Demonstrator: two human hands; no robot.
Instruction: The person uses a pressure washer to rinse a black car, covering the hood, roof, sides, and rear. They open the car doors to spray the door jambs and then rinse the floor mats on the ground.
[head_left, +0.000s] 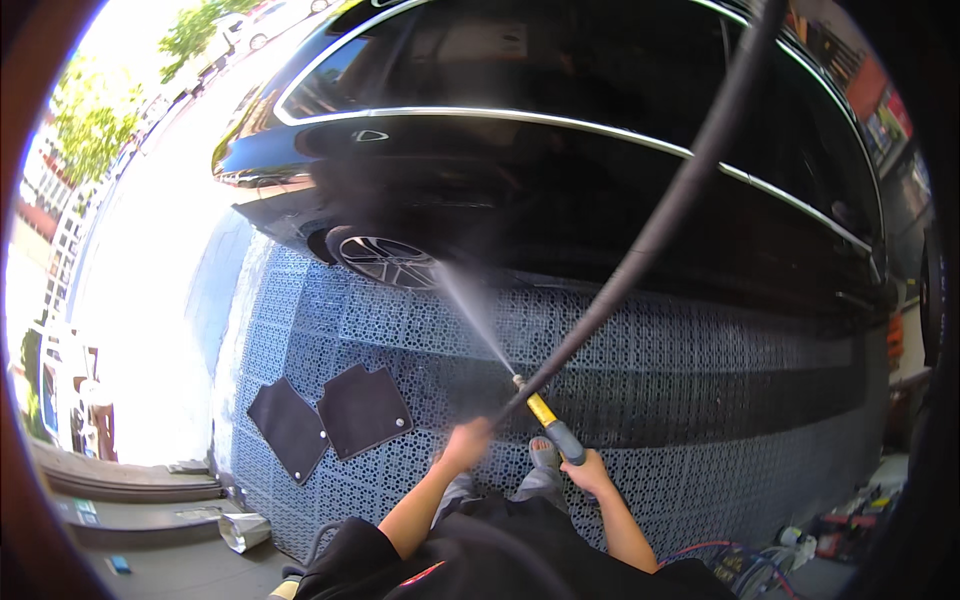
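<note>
My right hand (589, 474) grips the rear of a yellow and grey pressure washer spray gun (551, 420). Out of its nozzle a white fan of water (476, 315) strikes around the alloy wheel (386, 261) and lower side of a black car (517, 195). Blurred by motion, my left hand (466, 444) is closed around a thick dark hose (652, 240). That hose rises from the hand, crosses in front of the gun's front end and runs to the top right. Mist hangs along the car's side.
Two dark floor mats (289, 431) (365, 412) lie on grey perforated plastic floor tiles (675, 480), left of my feet. A crumpled silvery object (244, 531) rests near the lower left ledge. Coiled hoses and equipment (757, 570) crowd the lower right. Bright pavement (150, 247) stretches outside.
</note>
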